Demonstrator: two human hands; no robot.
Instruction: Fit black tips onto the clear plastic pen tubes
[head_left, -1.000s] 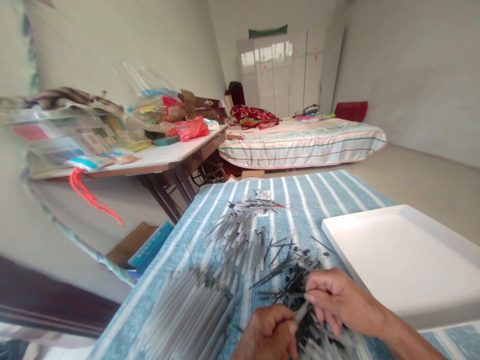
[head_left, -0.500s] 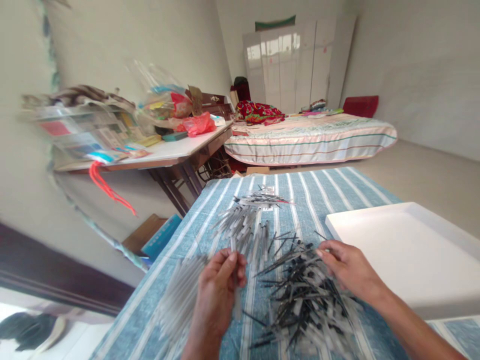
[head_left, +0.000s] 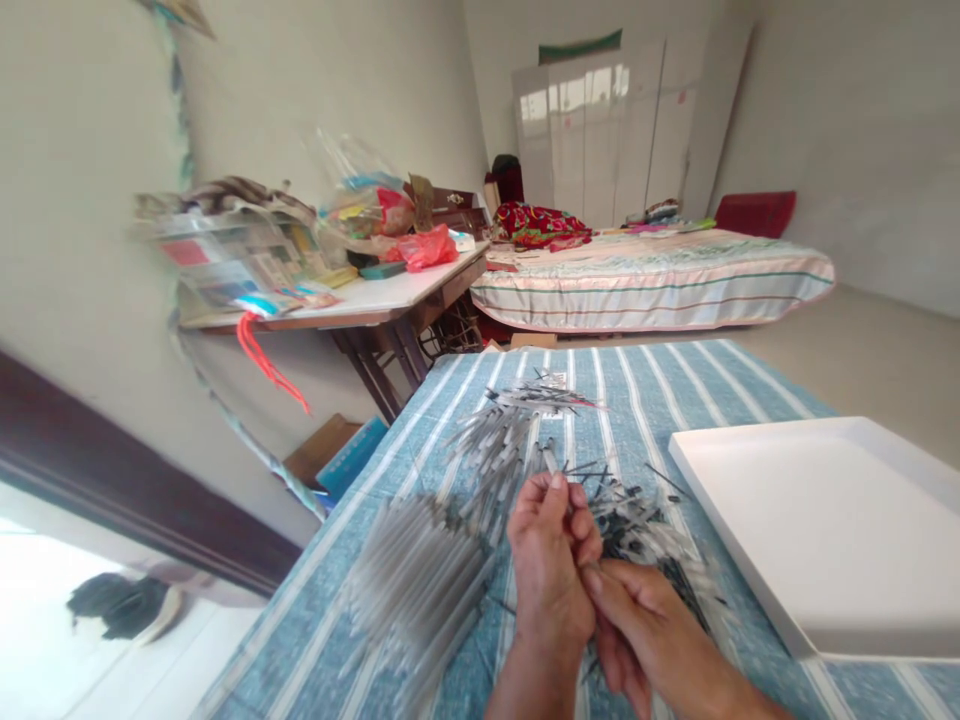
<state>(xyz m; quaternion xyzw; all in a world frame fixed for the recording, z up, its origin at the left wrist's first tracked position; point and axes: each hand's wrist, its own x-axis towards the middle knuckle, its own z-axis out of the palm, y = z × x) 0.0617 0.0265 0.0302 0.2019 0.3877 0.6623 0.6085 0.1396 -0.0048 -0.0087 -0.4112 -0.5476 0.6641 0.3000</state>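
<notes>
We see the tube [head_left: 551, 460] gripped in the left hand's [head_left: 551, 545] fingers, tip poking past them above the worktop [head_left: 720, 390], right hand [head_left: 649, 625] just beside, its fingers' hold unclear.

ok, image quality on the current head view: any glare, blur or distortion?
Head view: window reflections glare on the wardrobe doors; pale floor at lower left nearly blown out; grey tube pile smeared, individual edges soft; left hand and right hand clearer; wide-angle look, scene stretched toward the sides; white tray only softly shaded inside.
</notes>
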